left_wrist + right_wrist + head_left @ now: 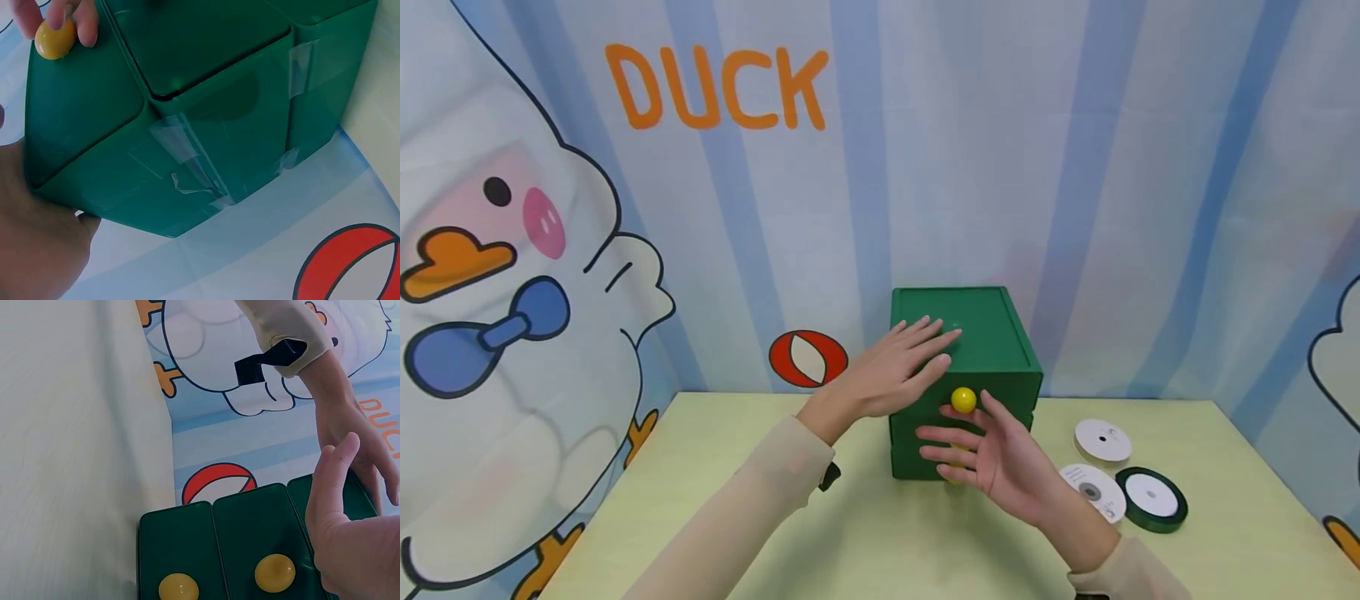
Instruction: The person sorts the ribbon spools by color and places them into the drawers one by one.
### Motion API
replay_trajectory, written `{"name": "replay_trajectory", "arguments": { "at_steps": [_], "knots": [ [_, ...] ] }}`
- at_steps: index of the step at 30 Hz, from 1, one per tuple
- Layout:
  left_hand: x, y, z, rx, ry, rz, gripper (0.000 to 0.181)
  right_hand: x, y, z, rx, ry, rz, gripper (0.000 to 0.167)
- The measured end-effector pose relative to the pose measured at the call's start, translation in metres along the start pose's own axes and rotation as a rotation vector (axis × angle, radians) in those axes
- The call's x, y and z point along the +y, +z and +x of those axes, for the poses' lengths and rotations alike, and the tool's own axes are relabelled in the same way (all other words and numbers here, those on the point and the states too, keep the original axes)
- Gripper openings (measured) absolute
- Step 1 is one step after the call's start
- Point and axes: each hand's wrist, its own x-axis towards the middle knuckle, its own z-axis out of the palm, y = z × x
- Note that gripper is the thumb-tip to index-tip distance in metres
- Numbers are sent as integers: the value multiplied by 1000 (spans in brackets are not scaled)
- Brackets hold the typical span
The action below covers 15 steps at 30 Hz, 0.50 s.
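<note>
A green box of stacked drawers (973,325) with round yellow knobs stands against the backdrop. My left hand (895,372) lies over the left part of its top, fingers extended; whether the palm presses down cannot be told. At the front, my right hand (1011,471) is at the top yellow knob (964,400), thumb and forefinger on either side of it. Its other fingers stretch out in front of the lower drawers. In the left wrist view, right-hand fingertips (87,25) are beside the knob. Two lower knobs (275,573) show in the right wrist view. The drawers look closed.
On the pale yellow table (730,467), right of the box, lie a white spool (1102,440), another white disc-shaped spool (1097,496) and a dark green ribbon roll (1152,497). A printed duck backdrop (955,167) hangs right behind. Clear tape (187,150) crosses the box's side.
</note>
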Motion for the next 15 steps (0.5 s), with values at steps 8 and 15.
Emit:
{"name": "replay_trajectory", "arguments": {
  "at_steps": [8, 15],
  "knots": [
    [2, -8, 6, -105, -58, 54, 58, 0, 1, 7, 30, -10, -24, 63],
    [5, -8, 5, -157, -71, 108, 56, 7, 1, 10, 84, -15, -81, 61]
  ]
}}
